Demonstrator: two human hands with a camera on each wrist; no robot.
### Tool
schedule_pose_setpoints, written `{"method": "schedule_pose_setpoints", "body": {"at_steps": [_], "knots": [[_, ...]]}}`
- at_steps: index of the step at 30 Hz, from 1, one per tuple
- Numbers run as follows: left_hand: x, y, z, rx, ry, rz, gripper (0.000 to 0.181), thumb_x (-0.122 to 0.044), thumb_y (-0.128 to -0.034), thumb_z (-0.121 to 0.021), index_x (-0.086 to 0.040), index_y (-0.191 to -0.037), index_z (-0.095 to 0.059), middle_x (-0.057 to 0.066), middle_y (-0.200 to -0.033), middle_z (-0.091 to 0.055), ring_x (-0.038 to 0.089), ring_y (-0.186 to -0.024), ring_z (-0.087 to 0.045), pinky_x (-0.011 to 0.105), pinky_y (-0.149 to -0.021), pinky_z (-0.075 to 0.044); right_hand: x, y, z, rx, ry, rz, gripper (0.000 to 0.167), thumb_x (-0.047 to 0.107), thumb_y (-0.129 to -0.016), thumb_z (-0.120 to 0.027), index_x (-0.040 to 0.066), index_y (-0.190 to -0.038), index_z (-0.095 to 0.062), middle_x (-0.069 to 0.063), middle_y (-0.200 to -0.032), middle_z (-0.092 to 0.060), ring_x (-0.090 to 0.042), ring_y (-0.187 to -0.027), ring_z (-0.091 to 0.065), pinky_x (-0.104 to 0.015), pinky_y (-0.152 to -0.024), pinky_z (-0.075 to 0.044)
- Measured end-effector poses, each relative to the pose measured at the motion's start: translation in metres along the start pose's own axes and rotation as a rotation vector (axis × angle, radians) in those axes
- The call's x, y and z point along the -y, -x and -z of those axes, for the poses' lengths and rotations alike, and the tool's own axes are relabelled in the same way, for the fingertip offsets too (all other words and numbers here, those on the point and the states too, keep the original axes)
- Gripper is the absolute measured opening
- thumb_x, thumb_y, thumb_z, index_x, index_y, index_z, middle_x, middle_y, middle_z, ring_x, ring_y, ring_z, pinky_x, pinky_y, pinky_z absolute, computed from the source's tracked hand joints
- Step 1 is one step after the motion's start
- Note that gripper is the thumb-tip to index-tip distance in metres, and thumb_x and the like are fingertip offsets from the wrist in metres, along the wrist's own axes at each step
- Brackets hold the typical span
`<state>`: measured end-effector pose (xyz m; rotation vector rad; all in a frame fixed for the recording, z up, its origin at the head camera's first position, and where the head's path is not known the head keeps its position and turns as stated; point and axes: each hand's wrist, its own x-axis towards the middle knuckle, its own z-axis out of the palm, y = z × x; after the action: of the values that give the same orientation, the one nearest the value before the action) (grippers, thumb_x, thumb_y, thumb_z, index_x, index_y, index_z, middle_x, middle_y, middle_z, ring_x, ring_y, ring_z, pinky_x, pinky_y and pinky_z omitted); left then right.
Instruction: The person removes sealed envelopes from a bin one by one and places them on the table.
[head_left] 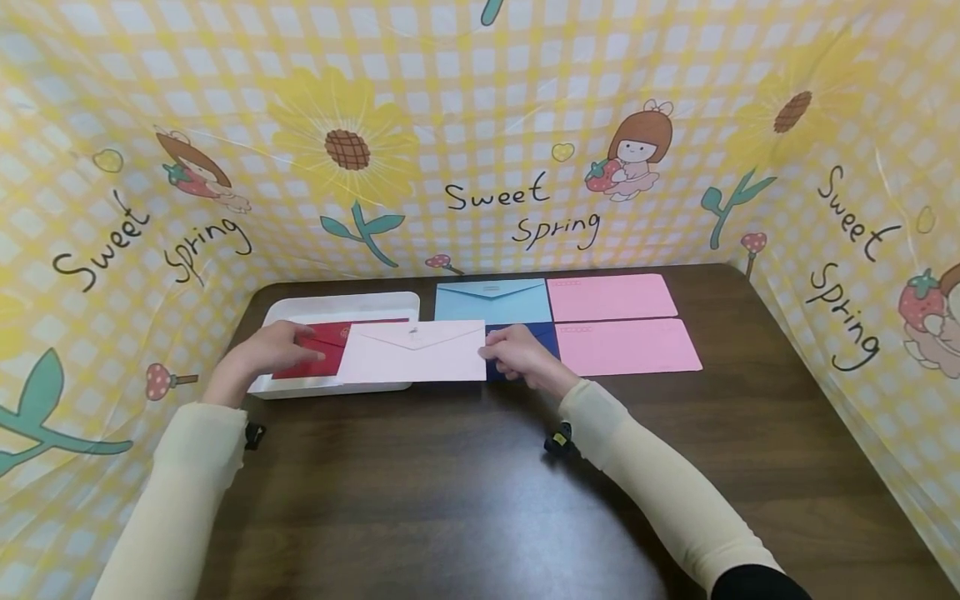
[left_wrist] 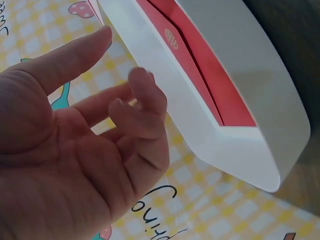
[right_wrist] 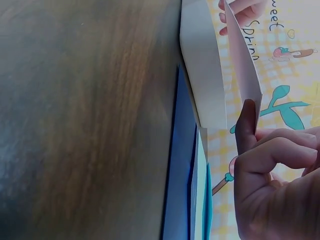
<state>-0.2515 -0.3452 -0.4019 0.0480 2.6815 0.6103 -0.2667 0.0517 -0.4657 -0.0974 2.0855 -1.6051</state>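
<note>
My right hand (head_left: 521,354) pinches the right end of a pale pinkish-white envelope (head_left: 412,358) between thumb and fingers. The envelope is held up over the tray's right part and partly covers a dark blue envelope (head_left: 538,342). Over the left side of the white tray (head_left: 345,307) is my left hand (head_left: 277,346), its fingers loosely bent with nothing between them. A red envelope (head_left: 311,364) lies in the tray, its right part hidden by the pale one in the head view. In the right wrist view the pale envelope (right_wrist: 245,65) stands clear of the tray's surface.
A light blue envelope (head_left: 491,302) lies behind the dark blue one. To their right are two pink envelopes (head_left: 611,297), one behind the other. The brown table (head_left: 450,483) is bordered by a yellow checked cloth (head_left: 465,108) at the back and sides.
</note>
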Motion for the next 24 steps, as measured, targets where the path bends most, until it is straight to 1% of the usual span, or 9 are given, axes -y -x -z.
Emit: {"method": "schedule_pose_setpoints", "body": {"at_steps": [2, 4, 6, 9, 11, 13, 17, 20, 24], "knots": [[0.001, 0.003, -0.002, -0.008, 0.013, 0.041, 0.081, -0.028, -0.0949, -0.074, 0.019, -0.150, -0.038, 0.038, -0.137, -0.050, 0.050, -0.119, -0.047, 0.062, -0.099, -0.046, -0.002, 0.002, 0.002, 0.002, 0.000, 0.008, 0.016, 0.015, -0.103, -0.068, 0.005, -0.091, -0.066, -0.001, -0.062, -0.042, -0.017, -0.052, -0.043, -0.028, -0.054, -0.039], [0.002, 0.005, -0.005, -0.022, 0.024, 0.058, 0.084, -0.030, -0.0934, -0.077, 0.017, -0.151, -0.036, 0.037, -0.136, -0.052, 0.049, -0.118, -0.049, 0.061, -0.097, -0.048, -0.003, 0.004, 0.003, -0.004, 0.001, 0.013, 0.014, 0.015, -0.103, -0.068, 0.003, -0.095, -0.069, -0.002, -0.063, -0.042, -0.017, -0.052, -0.042, -0.027, -0.053, -0.038], [0.002, 0.007, -0.007, -0.042, 0.020, 0.053, 0.083, -0.031, -0.0921, -0.079, 0.016, -0.148, -0.039, 0.035, -0.133, -0.055, 0.048, -0.116, -0.051, 0.059, -0.095, -0.048, -0.004, 0.005, 0.004, -0.015, 0.004, 0.009, 0.012, 0.014, -0.103, -0.068, 0.003, -0.103, -0.073, -0.002, -0.063, -0.043, -0.016, -0.051, -0.042, -0.027, -0.052, -0.039], [0.006, 0.011, -0.007, -0.072, -0.011, 0.045, 0.078, -0.034, -0.0900, -0.081, 0.016, -0.139, -0.047, 0.034, -0.127, -0.055, 0.049, -0.118, -0.044, 0.058, -0.091, -0.048, -0.004, 0.007, 0.006, -0.023, 0.004, 0.001, 0.016, 0.013, -0.103, -0.068, 0.001, -0.111, -0.074, -0.001, -0.064, -0.043, -0.015, -0.050, -0.041, -0.026, -0.051, -0.038], [0.007, 0.014, -0.005, -0.081, -0.045, 0.037, 0.078, -0.036, -0.0891, -0.082, 0.017, -0.136, -0.050, 0.035, -0.125, -0.051, 0.051, -0.119, -0.038, 0.060, -0.091, -0.047, -0.004, 0.009, 0.009, -0.027, 0.007, 0.001, 0.016, 0.013, -0.103, -0.068, 0.000, -0.110, -0.074, -0.001, -0.062, -0.042, -0.015, -0.049, -0.040, -0.026, -0.051, -0.037], [0.010, 0.017, -0.003, -0.081, -0.071, 0.052, 0.084, -0.039, -0.0883, -0.082, 0.020, -0.138, -0.047, 0.038, -0.125, -0.044, 0.053, -0.119, -0.033, 0.064, -0.092, -0.045, -0.005, 0.010, 0.011, -0.028, 0.007, 0.003, 0.013, 0.013, -0.103, -0.068, 0.001, -0.105, -0.074, 0.000, -0.060, -0.041, -0.015, -0.049, -0.039, -0.026, -0.051, -0.036], [0.016, 0.021, 0.001, -0.066, -0.103, 0.094, 0.099, -0.041, -0.0876, -0.082, 0.028, -0.142, -0.034, 0.047, -0.127, -0.033, 0.057, -0.118, -0.034, 0.068, -0.096, -0.045, -0.006, 0.015, 0.014, -0.013, 0.008, 0.011, 0.015, 0.012, -0.103, -0.067, 0.001, -0.093, -0.070, 0.000, -0.058, -0.039, -0.015, -0.048, -0.038, -0.026, -0.051, -0.035], [0.019, 0.023, 0.001, -0.062, -0.109, 0.115, 0.105, -0.040, -0.0870, -0.082, 0.031, -0.142, -0.028, 0.050, -0.127, -0.028, 0.059, -0.118, -0.032, 0.070, -0.097, -0.044, -0.007, 0.019, 0.016, -0.006, 0.009, 0.006, 0.014, 0.011, -0.103, -0.067, 0.000, -0.095, -0.071, -0.001, -0.061, -0.041, -0.014, -0.048, -0.038, -0.026, -0.051, -0.036], [0.024, 0.025, -0.001, -0.095, -0.090, 0.119, 0.105, -0.036, -0.0851, -0.085, 0.033, -0.139, -0.028, 0.047, -0.122, -0.031, 0.058, -0.116, -0.029, 0.069, -0.095, -0.044, -0.011, 0.023, 0.019, -0.015, 0.010, -0.009, 0.012, 0.010, -0.103, -0.068, 0.001, -0.105, -0.074, -0.002, -0.064, -0.046, -0.014, -0.048, -0.039, -0.026, -0.050, -0.036]]}}
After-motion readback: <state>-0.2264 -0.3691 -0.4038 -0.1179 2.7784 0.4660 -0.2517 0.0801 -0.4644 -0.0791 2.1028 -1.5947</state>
